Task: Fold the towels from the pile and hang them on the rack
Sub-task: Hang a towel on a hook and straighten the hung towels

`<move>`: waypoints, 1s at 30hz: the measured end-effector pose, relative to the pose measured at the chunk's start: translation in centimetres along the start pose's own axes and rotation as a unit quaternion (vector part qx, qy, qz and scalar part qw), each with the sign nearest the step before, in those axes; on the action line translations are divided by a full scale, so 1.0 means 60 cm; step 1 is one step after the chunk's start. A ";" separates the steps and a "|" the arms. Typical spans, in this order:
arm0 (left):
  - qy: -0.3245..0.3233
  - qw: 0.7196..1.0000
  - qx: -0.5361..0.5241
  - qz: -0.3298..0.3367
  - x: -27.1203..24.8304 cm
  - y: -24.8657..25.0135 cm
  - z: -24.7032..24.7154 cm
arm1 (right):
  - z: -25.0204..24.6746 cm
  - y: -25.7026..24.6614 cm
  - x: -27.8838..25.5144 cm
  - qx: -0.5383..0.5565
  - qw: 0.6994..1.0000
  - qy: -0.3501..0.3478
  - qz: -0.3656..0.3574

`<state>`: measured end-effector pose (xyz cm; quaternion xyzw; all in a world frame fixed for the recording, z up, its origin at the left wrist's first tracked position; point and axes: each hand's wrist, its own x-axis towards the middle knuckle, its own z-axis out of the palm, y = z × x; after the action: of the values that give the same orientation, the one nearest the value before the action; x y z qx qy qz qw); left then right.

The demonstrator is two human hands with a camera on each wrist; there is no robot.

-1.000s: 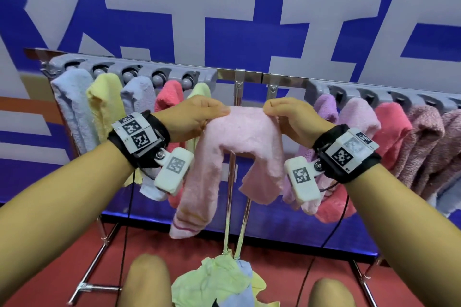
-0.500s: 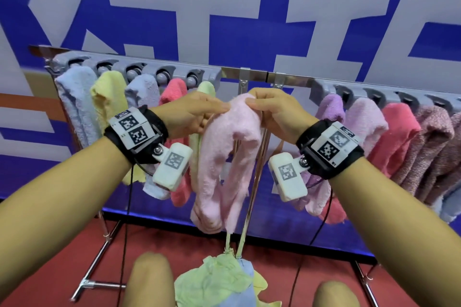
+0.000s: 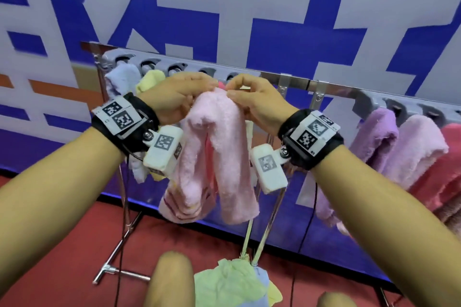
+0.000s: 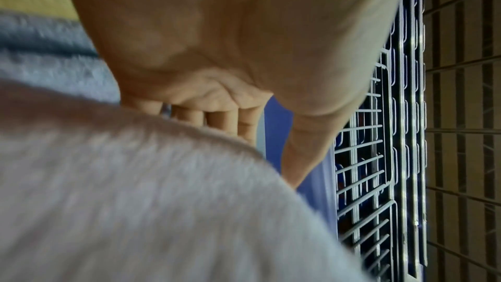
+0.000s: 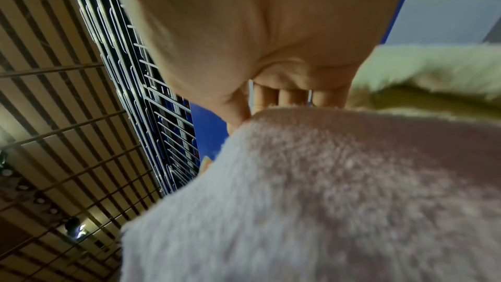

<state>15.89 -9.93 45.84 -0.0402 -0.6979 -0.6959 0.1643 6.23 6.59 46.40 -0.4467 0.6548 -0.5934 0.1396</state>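
Left hand and right hand both pinch top fold of light pink towel, fingers curled on fabric. Towel draped double, held at rack rail beside hung towels. Unfolded pile on floor below.

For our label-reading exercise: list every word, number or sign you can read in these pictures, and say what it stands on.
No text reads clearly.
Banner: large white shapes, cropped, unreadable.
Left wristband: square code markers, tiny print blurred.
Right wristband: code markers, small print too small to read.
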 end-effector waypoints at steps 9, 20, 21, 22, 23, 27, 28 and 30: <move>0.021 0.996 0.050 -0.067 -0.023 0.016 -0.161 | 0.116 0.001 0.102 -0.093 0.996 -0.007 -0.016; 0.107 0.980 0.137 -0.092 -0.041 0.043 -0.347 | 0.271 -0.014 0.235 -0.147 0.985 -0.086 0.000; 0.109 0.981 0.136 -0.090 -0.039 0.045 -0.364 | 0.285 -0.016 0.248 -0.147 0.985 -0.088 0.003; 0.110 0.982 0.125 -0.085 -0.037 0.046 -0.382 | 0.298 -0.018 0.260 -0.148 0.985 -0.085 0.002; 0.110 0.984 0.114 -0.079 -0.036 0.047 -0.399 | 0.311 -0.019 0.271 -0.149 0.986 -0.079 0.001; 0.115 0.987 0.096 -0.056 -0.027 0.055 -0.453 | 0.361 -0.027 0.311 -0.159 0.985 -0.060 -0.012; 0.125 0.986 0.101 -0.046 -0.025 0.057 -0.464 | 0.372 -0.029 0.321 -0.171 0.983 -0.058 -0.019; 0.147 0.982 0.117 -0.027 -0.022 0.063 -0.481 | 0.393 -0.034 0.340 -0.187 0.980 -0.058 -0.027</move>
<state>23.20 -38.00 48.41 0.1008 -0.7433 -0.6121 0.2502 12.43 -23.91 49.26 -0.5164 0.7328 -0.4368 0.0749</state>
